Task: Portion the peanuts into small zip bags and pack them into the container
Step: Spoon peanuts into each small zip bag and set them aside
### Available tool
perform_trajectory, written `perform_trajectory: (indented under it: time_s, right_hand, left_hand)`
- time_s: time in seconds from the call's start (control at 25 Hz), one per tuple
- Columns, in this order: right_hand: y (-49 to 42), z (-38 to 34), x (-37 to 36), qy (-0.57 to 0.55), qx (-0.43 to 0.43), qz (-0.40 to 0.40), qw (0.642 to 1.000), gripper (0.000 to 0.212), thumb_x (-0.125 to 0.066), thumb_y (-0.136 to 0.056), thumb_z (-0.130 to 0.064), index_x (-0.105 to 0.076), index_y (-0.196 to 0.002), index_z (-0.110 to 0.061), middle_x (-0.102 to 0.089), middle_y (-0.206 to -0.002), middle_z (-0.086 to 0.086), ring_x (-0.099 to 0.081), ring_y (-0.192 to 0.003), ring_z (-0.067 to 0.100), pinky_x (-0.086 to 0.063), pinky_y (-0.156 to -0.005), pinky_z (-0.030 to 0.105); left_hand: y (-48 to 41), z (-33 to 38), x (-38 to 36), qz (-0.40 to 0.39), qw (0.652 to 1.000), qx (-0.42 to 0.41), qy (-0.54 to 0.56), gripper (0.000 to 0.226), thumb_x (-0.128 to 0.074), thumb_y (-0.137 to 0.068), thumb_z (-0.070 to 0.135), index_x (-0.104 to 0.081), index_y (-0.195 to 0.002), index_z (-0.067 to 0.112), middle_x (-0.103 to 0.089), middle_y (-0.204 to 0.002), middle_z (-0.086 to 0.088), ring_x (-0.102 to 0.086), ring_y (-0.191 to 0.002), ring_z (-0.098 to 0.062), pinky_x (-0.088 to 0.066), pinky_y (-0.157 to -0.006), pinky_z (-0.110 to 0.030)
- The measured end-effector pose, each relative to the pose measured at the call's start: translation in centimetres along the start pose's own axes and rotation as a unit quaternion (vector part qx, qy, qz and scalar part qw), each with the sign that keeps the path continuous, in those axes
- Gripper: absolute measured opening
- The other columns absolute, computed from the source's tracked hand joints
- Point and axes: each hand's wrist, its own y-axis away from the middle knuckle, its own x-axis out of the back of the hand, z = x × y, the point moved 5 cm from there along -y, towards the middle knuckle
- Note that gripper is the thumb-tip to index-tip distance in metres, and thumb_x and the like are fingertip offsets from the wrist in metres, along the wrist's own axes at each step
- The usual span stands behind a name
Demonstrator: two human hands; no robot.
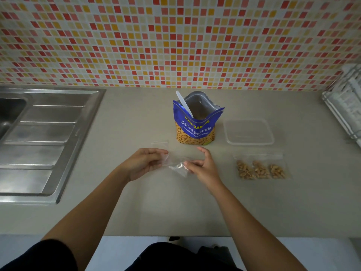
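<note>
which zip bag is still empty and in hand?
The clear zip bag held between the left hand and right hand; the filled bags lie at right.

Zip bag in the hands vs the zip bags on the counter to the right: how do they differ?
The zip bag in the hands is empty; the filled zip bags hold peanuts. The held one is crumpled and pinched between the left hand and right hand; the filled ones lie flat on the counter, untouched, below the clear container. Both are small, clear plastic.
</note>
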Motion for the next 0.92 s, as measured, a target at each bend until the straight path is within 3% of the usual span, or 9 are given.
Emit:
perform_trajectory:
  time_s: [0.12,0.2,0.28,0.36,0.52,0.64,0.76,0.92]
  right_hand:
    - [-0.2,0.0,0.8,0.014,-0.005,-0.010,1.000,0.070,-0.075,-0.074,-0.014,-0.038,-0.132,-0.026,-0.068,-0.072,-0.001,-0.062,-0.069,0.012,-0.051,-0.086,0.037]
    - [-0.3,-0.3,1.3,0.029,-0.004,-0.015,0.999,0.070,-0.076,-0.074,-0.014,-0.038,-0.132,-0.026,-0.067,-0.071,-0.002,-0.061,-0.070,0.011,-0.050,-0.084,0.034]
    - [-0.2,-0.8,1.8,0.040,0.005,-0.016,0.999,0.071,-0.078,-0.073,-0.013,-0.039,-0.130,-0.026,-0.063,-0.070,-0.003,-0.059,-0.071,0.009,-0.048,-0.079,0.028]
    - [-0.3,-1.0,2.3,0.040,0.015,-0.010,0.999,0.071,-0.079,-0.071,-0.011,-0.040,-0.130,-0.024,-0.059,-0.070,-0.003,-0.058,-0.069,0.007,-0.047,-0.073,0.020]
    - [-0.5,-0.9,2.7,0.050,0.023,-0.002,0.998,0.074,-0.079,-0.071,-0.010,-0.039,-0.133,-0.018,-0.062,-0.076,0.001,-0.061,-0.072,0.007,-0.047,-0.070,0.015]
    - [-0.1,-1.3,1.9,0.028,0.034,-0.021,0.999,0.071,-0.074,-0.076,-0.007,-0.037,-0.134,-0.021,-0.066,-0.076,-0.002,-0.064,-0.071,-0.001,-0.049,-0.074,0.012]
    - [-0.1,-1.8,1.0,-0.013,0.048,-0.038,0.998,0.069,-0.070,-0.079,-0.002,-0.035,-0.136,-0.021,-0.067,-0.078,0.001,-0.065,-0.071,-0.003,-0.051,-0.074,0.014]
    - [-0.5,-2.0,1.3,-0.031,0.046,-0.023,0.998,0.065,-0.065,-0.082,0.000,-0.035,-0.135,-0.023,-0.067,-0.081,0.003,-0.065,-0.072,-0.003,-0.051,-0.073,0.014]
  left_hand:
    - [0.1,-0.1,-0.5,-0.008,0.998,-0.009,0.054,0.018,-0.051,-0.092,0.007,-0.067,-0.101,0.004,-0.073,-0.086,-0.005,-0.072,-0.082,-0.014,-0.057,-0.071,-0.017]
    - [0.1,-0.1,-0.7,-0.009,1.000,-0.017,0.021,0.017,-0.055,-0.089,0.001,-0.066,-0.101,0.006,-0.072,-0.088,-0.005,-0.071,-0.082,-0.013,-0.056,-0.068,-0.017]
    - [0.3,-0.1,-0.9,0.007,0.998,-0.013,-0.068,0.014,-0.062,-0.084,0.002,-0.068,-0.093,0.012,-0.070,-0.081,-0.002,-0.067,-0.073,-0.009,-0.051,-0.059,-0.014]
    - [0.6,0.0,-1.5,0.015,0.997,-0.013,-0.080,0.013,-0.065,-0.082,0.000,-0.067,-0.086,0.012,-0.067,-0.071,0.000,-0.060,-0.059,-0.004,-0.046,-0.053,-0.013]
    - [1.2,-0.2,-4.0,-0.033,0.999,-0.007,0.031,0.022,-0.057,-0.084,-0.004,-0.064,-0.070,0.011,-0.060,-0.056,0.000,-0.055,-0.048,-0.005,-0.046,-0.048,-0.012]
    - [1.5,-0.4,-6.1,-0.069,0.985,0.009,0.156,0.028,-0.055,-0.080,0.012,-0.066,-0.055,0.016,-0.054,-0.052,0.002,-0.047,-0.044,-0.001,-0.041,-0.043,-0.009]
    - [1.6,-0.6,-7.5,-0.069,0.950,0.036,0.302,0.020,-0.055,-0.076,0.020,-0.067,-0.060,0.015,-0.057,-0.055,0.006,-0.048,-0.044,0.000,-0.040,-0.039,-0.008]
    - [1.3,-0.1,-7.3,-0.046,0.950,0.036,0.307,0.027,-0.051,-0.087,0.013,-0.066,-0.065,0.012,-0.058,-0.054,0.004,-0.050,-0.043,-0.003,-0.042,-0.039,-0.009]
